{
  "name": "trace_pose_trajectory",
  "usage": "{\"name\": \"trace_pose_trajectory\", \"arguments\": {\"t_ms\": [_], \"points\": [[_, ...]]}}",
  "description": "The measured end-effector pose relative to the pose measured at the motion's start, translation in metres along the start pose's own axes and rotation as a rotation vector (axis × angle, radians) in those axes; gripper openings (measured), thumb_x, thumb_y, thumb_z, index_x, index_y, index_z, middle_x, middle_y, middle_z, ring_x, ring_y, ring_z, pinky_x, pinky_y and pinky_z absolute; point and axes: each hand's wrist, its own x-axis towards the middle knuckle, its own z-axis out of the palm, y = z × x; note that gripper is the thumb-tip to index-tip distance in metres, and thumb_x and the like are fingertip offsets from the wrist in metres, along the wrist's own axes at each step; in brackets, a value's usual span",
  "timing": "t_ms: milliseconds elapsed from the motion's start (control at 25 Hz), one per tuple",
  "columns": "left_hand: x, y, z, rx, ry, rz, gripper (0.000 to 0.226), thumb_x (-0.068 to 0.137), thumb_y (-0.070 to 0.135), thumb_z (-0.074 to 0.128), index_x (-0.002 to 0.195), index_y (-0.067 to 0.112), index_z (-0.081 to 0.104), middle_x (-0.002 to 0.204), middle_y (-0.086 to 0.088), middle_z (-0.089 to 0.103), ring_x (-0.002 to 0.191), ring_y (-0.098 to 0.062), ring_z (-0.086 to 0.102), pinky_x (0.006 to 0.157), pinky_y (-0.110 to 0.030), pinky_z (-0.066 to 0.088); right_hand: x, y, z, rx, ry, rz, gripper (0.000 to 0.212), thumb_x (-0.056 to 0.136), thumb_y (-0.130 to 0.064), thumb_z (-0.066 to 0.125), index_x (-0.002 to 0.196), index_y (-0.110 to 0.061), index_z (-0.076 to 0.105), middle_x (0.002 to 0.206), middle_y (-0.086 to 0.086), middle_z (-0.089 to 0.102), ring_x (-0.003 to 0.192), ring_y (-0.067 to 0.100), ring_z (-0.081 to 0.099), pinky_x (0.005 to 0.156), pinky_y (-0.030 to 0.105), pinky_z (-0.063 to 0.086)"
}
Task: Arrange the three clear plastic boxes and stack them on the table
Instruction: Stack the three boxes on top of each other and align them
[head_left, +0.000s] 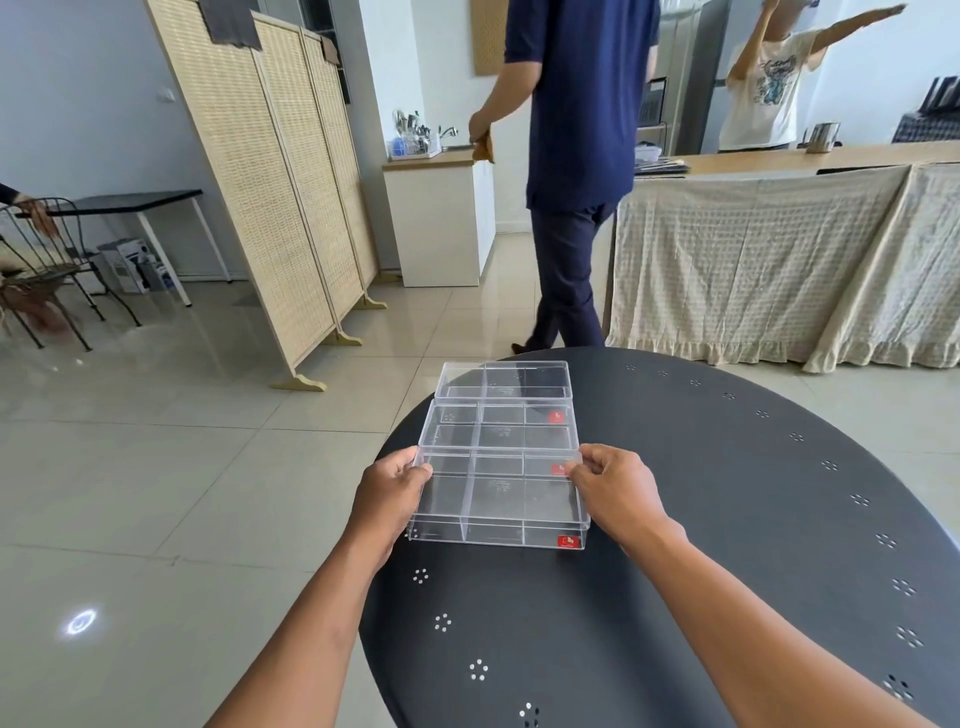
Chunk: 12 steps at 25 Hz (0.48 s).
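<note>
Three clear plastic boxes with inner dividers and small red labels lie in a row on the round black table (727, 519), near its left edge. The nearest box (498, 501) is the largest in view, and both my hands grip it. My left hand (392, 491) holds its left side and my right hand (615, 486) holds its right side, thumbs on the lid. The middle box (501, 423) touches it just behind. The far box (504, 379) sits at the table's far rim, behind the middle one.
A person in dark blue clothes walks across the tiled floor just beyond the table. A woven folding screen (270, 197) stands at the left, a cloth-draped counter (779, 260) at the right with another person behind it. A chair and a small black table are far left.
</note>
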Motion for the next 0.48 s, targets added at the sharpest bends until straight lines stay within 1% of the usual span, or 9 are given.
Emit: {"name": "trace_pose_trajectory", "arguments": {"t_ms": [40,120,200,240,280,320,360,400,480], "points": [[-0.0002,-0.0003,0.0008,-0.004,-0.006,-0.002,0.034,0.087,0.027,0.06,0.11,0.043,0.077,0.087,0.033,0.075,0.096,0.001,0.07,0.093,-0.037,0.058,-0.0005,-0.0002,-0.0005,0.0,0.002,0.0,0.015,0.096,-0.025,0.067,0.098,-0.026,0.082,0.081,-0.016,0.081,0.07,-0.006,0.071,0.052,0.004,0.044],[-0.0009,0.0003,0.0023,-0.006,-0.017,-0.005,0.041,0.085,0.028,0.058,0.079,0.066,0.072,0.081,0.039,0.073,0.085,0.005,0.07,0.084,-0.034,0.058,-0.0011,-0.0008,-0.0012,-0.003,0.001,0.003,0.015,0.097,-0.024,0.067,0.099,-0.024,0.081,0.084,-0.014,0.081,0.076,-0.003,0.073,0.056,0.008,0.047],[-0.0006,0.0015,0.0027,-0.002,-0.02,-0.019,0.042,0.086,0.027,0.058,0.075,0.066,0.071,0.08,0.039,0.073,0.087,-0.002,0.071,0.085,-0.038,0.058,-0.0013,-0.0022,-0.0015,-0.007,0.004,0.005,0.015,0.097,-0.023,0.066,0.099,-0.022,0.08,0.088,-0.012,0.082,0.086,0.009,0.076,0.062,0.014,0.051],[-0.0018,0.0025,0.0021,-0.005,-0.01,-0.02,0.037,0.087,0.026,0.058,0.084,0.058,0.075,0.086,0.035,0.075,0.094,-0.007,0.072,0.089,-0.04,0.057,-0.0011,-0.0027,-0.0012,-0.004,0.006,0.005,0.015,0.097,-0.022,0.066,0.1,-0.021,0.08,0.09,-0.011,0.082,0.088,0.012,0.076,0.065,0.016,0.052],[-0.0038,0.0041,0.0019,-0.022,-0.002,-0.02,0.032,0.089,0.023,0.06,0.102,0.047,0.077,0.101,0.028,0.078,0.105,-0.013,0.071,0.095,-0.042,0.057,-0.0009,-0.003,-0.001,0.0,0.009,0.005,0.015,0.097,-0.021,0.066,0.1,-0.02,0.08,0.091,-0.01,0.082,0.089,0.013,0.077,0.067,0.018,0.054],[-0.0044,0.0057,0.0023,-0.046,0.003,-0.023,0.037,0.091,0.02,0.061,0.123,0.032,0.073,0.121,0.016,0.076,0.115,-0.018,0.069,0.102,-0.045,0.054,-0.0002,-0.0028,-0.0009,0.002,0.013,0.003,0.015,0.097,-0.02,0.065,0.101,-0.019,0.08,0.093,-0.01,0.082,0.09,0.014,0.077,0.069,0.019,0.055],[-0.0038,0.0053,0.003,-0.054,0.012,-0.025,0.045,0.092,0.018,0.061,0.137,0.019,0.065,0.135,0.004,0.07,0.122,-0.021,0.066,0.107,-0.047,0.051,0.0003,-0.0026,-0.001,0.001,0.016,0.0,0.016,0.097,-0.019,0.064,0.101,-0.018,0.08,0.094,-0.009,0.082,0.091,0.015,0.077,0.07,0.02,0.056],[-0.0035,0.005,0.0037,-0.052,0.015,-0.026,0.049,0.093,0.017,0.06,0.142,0.013,0.06,0.141,-0.002,0.066,0.125,-0.022,0.064,0.109,-0.048,0.05,0.0009,-0.0024,-0.0012,0.002,0.016,-0.002,0.016,0.098,-0.019,0.064,0.102,-0.017,0.079,0.095,-0.009,0.082,0.092,0.015,0.077,0.071,0.021,0.057],[-0.0033,0.0052,0.0046,-0.053,0.018,-0.02,0.048,0.094,0.016,0.06,0.142,0.011,0.059,0.143,-0.004,0.064,0.125,-0.021,0.063,0.109,-0.048,0.05,0.0017,-0.0022,-0.0008,0.014,0.011,0.0,0.017,0.098,-0.019,0.064,0.104,-0.019,0.079,0.098,-0.008,0.082,0.093,0.016,0.077,0.075,0.025,0.059]]}}
